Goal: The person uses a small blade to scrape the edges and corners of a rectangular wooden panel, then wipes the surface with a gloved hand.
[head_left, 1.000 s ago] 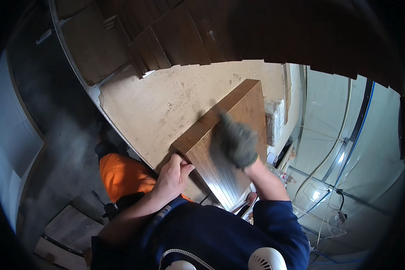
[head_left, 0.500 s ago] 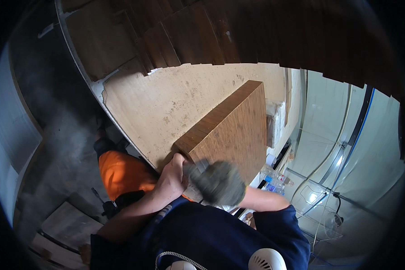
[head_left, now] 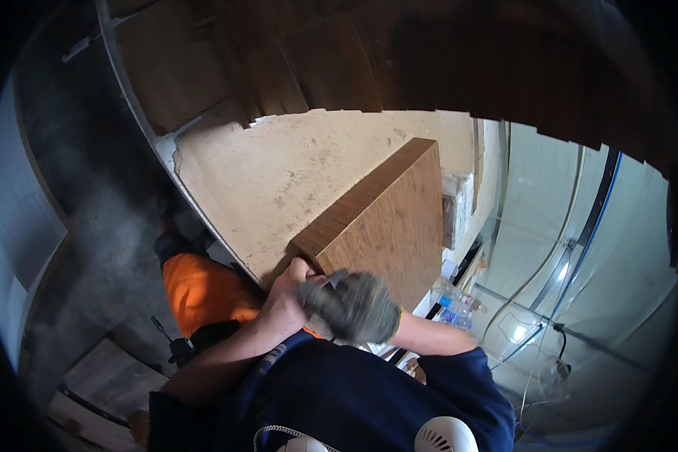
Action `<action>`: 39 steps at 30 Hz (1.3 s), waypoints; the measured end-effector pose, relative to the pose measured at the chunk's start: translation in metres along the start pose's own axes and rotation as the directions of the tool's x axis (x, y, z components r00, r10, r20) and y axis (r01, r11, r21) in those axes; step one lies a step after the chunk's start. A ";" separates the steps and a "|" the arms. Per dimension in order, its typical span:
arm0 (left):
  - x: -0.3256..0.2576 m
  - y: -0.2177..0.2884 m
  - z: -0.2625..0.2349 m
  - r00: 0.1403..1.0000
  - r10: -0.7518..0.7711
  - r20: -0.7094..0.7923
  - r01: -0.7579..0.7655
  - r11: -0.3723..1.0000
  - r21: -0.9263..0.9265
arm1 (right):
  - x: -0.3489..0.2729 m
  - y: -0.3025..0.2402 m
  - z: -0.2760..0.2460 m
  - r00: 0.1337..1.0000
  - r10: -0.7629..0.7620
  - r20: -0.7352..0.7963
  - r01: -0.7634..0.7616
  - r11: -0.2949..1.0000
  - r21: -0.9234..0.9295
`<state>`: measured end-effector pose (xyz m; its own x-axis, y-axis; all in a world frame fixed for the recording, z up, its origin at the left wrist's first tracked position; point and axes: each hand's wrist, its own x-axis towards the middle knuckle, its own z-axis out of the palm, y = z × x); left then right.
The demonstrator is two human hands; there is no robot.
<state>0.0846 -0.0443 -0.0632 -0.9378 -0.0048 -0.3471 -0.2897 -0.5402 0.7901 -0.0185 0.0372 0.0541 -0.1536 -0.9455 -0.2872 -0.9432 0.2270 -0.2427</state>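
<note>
A thick block of brown wood-grain boards (head_left: 388,222) stands at a slant in the middle, fine lines running along its upper narrow side. At its near left corner is my bare left hand (head_left: 285,297), fingers curled and thumb against the wood. Close beside it, partly in front of the near end, my right hand (head_left: 358,305) wears a grey-green knit glove. Its fingers are bent and smeared by motion. A small dark edge shows at the gloved fingers, too blurred to name. The two hands almost touch, which hides the wood's lower near corner.
The block rests on a pale, scuffed worktop (head_left: 241,173). Dark brown planks (head_left: 331,60) lie in rows across the far side. A white-wrapped pack (head_left: 458,207) and plastic bottles (head_left: 459,309) stand to the right. At left, an orange-clad leg (head_left: 203,290) shows by the table edge.
My gloved right hand has shifted a little left, closer to my left hand. My left hand and the wooden block stay nearly where they were.
</note>
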 end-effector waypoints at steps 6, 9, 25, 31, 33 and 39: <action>-0.001 -0.001 -0.002 0.991 0.125 -0.041 -0.108 0.951 0.291 | -0.023 0.095 0.013 0.764 0.603 -0.228 -0.601 0.795 0.089; 0.000 0.003 0.001 0.995 0.091 -0.038 -0.074 0.942 0.326 | -0.028 0.058 0.020 0.965 0.238 -0.111 -0.247 0.966 -0.074; -0.002 -0.011 -0.003 0.998 0.057 0.000 -0.055 0.959 0.279 | -0.081 0.225 0.006 0.513 0.785 -0.347 -0.833 0.553 0.022; -0.002 -0.011 -0.001 0.997 0.075 -0.019 -0.066 0.952 0.300 | -0.075 0.234 0.003 0.549 0.787 -0.282 -0.809 0.585 0.059; -0.002 -0.012 -0.002 0.997 0.071 -0.023 -0.062 0.959 0.278 | -0.072 0.231 0.002 0.527 0.797 -0.296 -0.816 0.571 0.084; -0.001 -0.003 -0.001 0.995 0.094 -0.024 -0.081 0.939 0.335 | -0.082 0.239 0.015 0.560 0.732 -0.388 -0.778 0.625 0.057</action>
<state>0.0865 -0.0438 -0.0662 -0.9560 -0.0758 -0.2834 -0.2604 -0.2251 0.9389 -0.2270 0.1726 0.0060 -0.8909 -0.4537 0.0215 -0.4534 0.8911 0.0185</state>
